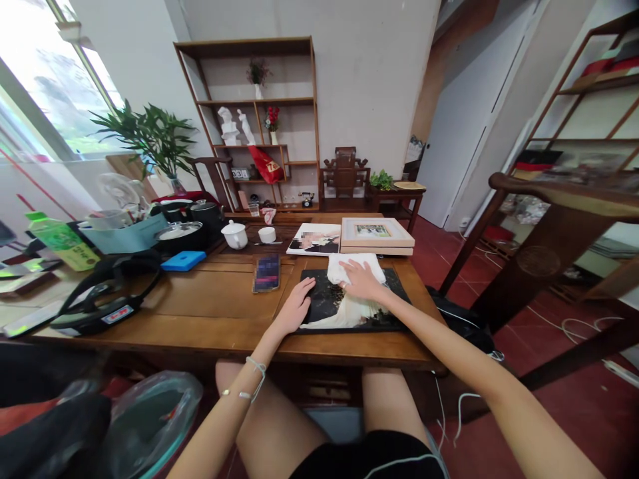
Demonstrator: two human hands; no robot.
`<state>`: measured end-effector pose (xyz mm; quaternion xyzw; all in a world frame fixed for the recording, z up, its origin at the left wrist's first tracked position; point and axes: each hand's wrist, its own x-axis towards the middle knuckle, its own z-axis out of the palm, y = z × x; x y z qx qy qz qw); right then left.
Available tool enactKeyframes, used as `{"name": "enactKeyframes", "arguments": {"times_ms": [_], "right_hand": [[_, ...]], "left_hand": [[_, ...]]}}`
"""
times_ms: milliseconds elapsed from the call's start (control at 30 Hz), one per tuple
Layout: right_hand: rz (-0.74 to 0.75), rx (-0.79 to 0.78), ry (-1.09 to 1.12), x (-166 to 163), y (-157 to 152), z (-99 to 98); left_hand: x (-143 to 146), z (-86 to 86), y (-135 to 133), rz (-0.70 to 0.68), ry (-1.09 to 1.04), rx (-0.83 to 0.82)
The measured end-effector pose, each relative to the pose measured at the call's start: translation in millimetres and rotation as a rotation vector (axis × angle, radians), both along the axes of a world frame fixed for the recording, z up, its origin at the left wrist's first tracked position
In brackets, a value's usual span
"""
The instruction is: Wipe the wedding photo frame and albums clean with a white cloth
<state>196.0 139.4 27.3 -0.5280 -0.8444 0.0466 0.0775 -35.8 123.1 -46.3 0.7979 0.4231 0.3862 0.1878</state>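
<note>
A dark printed photo panel (324, 303) with a pale, flowing dress-like shape lies flat near the table's front edge. On its upper part rests a folded white cloth (372, 261). My right hand (360, 279) lies on the cloth with its fingers spread, pressing it against the panel. My left hand (295, 307) is at the panel's left edge, its fingers stretched out and touching the surface. Just behind the panel are a white board with a picture (312, 239) and a pale frame with a small photo (378, 233).
Left of the panel lies a phone (266, 273). Farther left are a blue box (184, 260), a black headband-like device (107, 313) and a green bottle (60, 239). A white lidded cup (234, 234) and small bowl (267, 234) stand behind. A wooden chair (539, 253) is at right.
</note>
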Motion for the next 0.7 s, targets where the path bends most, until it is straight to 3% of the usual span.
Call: {"name": "enactKeyframes", "arguments": {"times_ms": [133, 367, 467, 567, 700], "right_hand": [[0.012, 0.004, -0.012, -5, -11, -2.6], [0.215, 0.063, -0.03, -18, -111, -17.2], [0.251, 0.102, -0.011, -23, -136, -19.0], [0.211, 0.084, -0.02, -26, -125, -17.3], [0.071, 0.057, -0.056, -27, -76, -11.1]], "left_hand": [[0, 2.3, -2, 0.003, 0.001, -0.009], [2, 4.7, -4, 0.01, -0.005, -0.037], [2, 5.5, -5, 0.002, -0.008, -0.045], [1, 6.6, -6, -0.005, -0.001, -0.061], [-2, 6.0, -5, -0.018, 0.003, -0.071]]}}
